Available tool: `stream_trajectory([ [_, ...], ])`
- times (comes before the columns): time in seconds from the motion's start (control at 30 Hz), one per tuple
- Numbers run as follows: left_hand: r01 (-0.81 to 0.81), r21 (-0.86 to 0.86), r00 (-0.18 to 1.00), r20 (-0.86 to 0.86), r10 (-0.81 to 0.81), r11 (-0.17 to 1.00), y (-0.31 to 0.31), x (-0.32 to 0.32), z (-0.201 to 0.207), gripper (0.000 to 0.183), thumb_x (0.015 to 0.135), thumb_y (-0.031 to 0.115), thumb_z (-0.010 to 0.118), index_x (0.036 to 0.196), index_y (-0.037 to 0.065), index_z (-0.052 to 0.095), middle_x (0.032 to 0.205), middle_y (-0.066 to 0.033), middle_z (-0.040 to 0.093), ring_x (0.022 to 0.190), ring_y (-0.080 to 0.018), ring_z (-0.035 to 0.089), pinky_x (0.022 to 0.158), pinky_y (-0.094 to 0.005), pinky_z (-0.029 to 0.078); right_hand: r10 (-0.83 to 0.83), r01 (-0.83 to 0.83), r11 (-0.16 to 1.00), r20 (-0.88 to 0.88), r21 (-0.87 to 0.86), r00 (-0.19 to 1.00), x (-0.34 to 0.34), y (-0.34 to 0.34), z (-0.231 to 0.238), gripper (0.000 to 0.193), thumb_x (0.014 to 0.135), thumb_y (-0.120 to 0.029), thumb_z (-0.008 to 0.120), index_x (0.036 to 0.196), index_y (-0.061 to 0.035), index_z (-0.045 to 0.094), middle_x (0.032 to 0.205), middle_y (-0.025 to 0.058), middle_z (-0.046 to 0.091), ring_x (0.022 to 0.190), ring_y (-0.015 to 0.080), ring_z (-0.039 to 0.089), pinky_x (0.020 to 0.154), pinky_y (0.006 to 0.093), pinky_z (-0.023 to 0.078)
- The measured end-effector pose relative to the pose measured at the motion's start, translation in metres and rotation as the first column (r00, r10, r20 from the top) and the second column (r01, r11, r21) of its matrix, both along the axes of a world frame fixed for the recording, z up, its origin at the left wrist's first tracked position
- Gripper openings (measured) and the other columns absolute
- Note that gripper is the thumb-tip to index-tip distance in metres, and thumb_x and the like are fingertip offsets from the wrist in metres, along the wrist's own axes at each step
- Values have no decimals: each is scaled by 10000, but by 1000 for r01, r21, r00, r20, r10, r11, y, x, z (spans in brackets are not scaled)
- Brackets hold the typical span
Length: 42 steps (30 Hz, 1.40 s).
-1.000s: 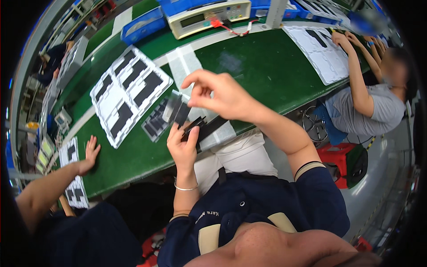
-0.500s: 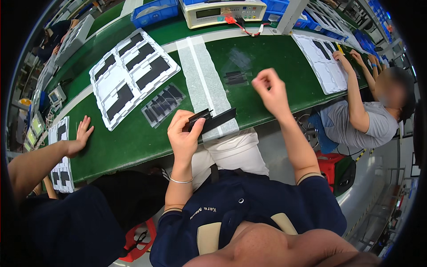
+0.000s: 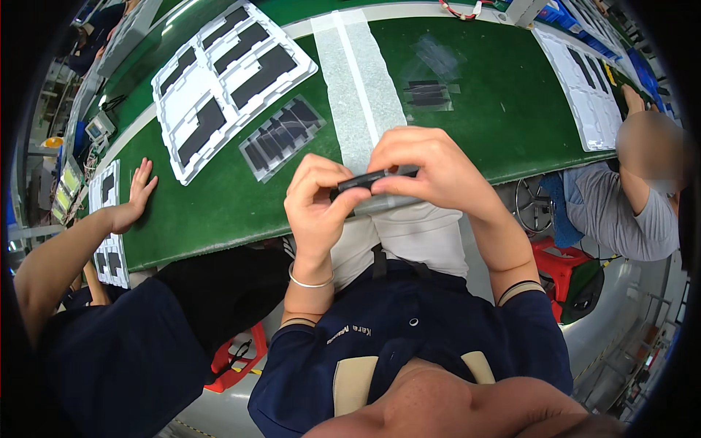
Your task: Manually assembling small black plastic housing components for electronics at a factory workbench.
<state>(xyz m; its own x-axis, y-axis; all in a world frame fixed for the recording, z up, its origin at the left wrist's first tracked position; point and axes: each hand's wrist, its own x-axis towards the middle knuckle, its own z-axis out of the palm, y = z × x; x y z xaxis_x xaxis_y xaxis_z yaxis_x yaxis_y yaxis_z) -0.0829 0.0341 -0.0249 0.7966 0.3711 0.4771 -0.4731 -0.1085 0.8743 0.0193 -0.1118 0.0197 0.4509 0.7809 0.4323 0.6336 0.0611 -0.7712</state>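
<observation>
My left hand (image 3: pixel 315 198) and my right hand (image 3: pixel 423 166) meet above the table's near edge, over my lap. Between their fingertips is a narrow, black, flat piece (image 3: pixel 363 180), seen nearly edge-on. The left thumb and fingers grip one end, while the right fingers pinch along the other. Fingers cover much of it. Just beyond my left hand lies a clear sheet with several black strips (image 3: pixel 283 137). A smaller group of black strips (image 3: pixel 428 95) rests on the table beyond my right hand.
A white moulded tray (image 3: pixel 191 93) of black L-shaped pieces lies at the far left. A pale paper runner (image 3: pixel 353 102) crosses the green table (image 3: pixel 504 109). Clear film (image 3: pixel 438 57) lies behind the strips. A co-worker's hand (image 3: pixel 139 193) rests at left; another white tray (image 3: pixel 595 120) is right.
My right hand has come in from the right and now grips the black piece along with my left. The piece has turned nearly edge-on. The whole view has shifted.
</observation>
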Motion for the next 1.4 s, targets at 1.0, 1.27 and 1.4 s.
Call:
stream_trajectory([
  [1.0,-427,367,901,251,354,827,-11,7,14,206,647,-144,655,820,-42,608,783,-102,537,727,-218,557,644,-300,460,-339,321,940,235,113,911,-20,10,1,197,568,-61,722,667,-56,551,650,38,470,593,212,466,500,312,373],
  [1.27,-444,598,884,167,438,668,-31,13,1,771,766,557,558,1138,-117,516,915,-117,483,829,-248,441,767,-364,319,-479,440,876,264,196,837,-14,22,-2,195,577,-53,714,663,-58,539,648,43,468,586,219,463,486,312,371],
  [1.4,-328,703,920,86,383,631,-26,8,12,702,780,480,598,1177,-90,499,939,-113,464,806,-227,415,751,-338,330,-473,446,880,238,160,848,-10,19,0,172,613,-74,708,672,-55,548,648,50,487,597,224,475,500,321,383],
])
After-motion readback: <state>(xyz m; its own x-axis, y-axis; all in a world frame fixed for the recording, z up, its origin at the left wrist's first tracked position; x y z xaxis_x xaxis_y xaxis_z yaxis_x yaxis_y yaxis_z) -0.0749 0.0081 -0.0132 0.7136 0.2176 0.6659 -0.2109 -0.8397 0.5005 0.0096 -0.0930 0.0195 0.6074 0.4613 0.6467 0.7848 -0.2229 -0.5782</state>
